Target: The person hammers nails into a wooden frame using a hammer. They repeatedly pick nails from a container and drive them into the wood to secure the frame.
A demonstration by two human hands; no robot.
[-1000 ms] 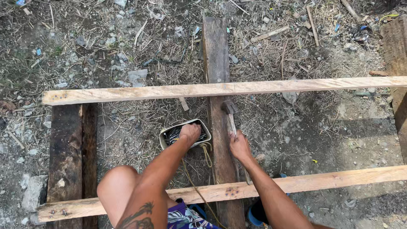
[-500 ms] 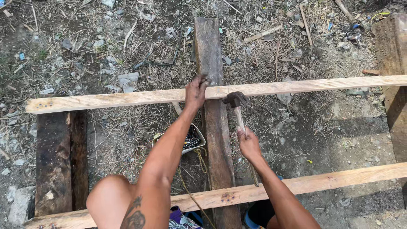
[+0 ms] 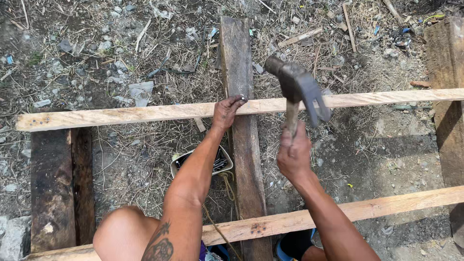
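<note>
Atop the pale cross batten (image 3: 145, 114), where it crosses the dark plank (image 3: 244, 145), the left hand (image 3: 227, 110) is pinching something too small to identify, steadying it; the right hand (image 3: 294, 153), fingers wrapped tight, is raising the claw hammer (image 3: 297, 89) above it.

Pale batten (image 3: 145, 114); dark plank (image 3: 244, 145); hammer (image 3: 297, 87) perhaps rust-brown.
</note>
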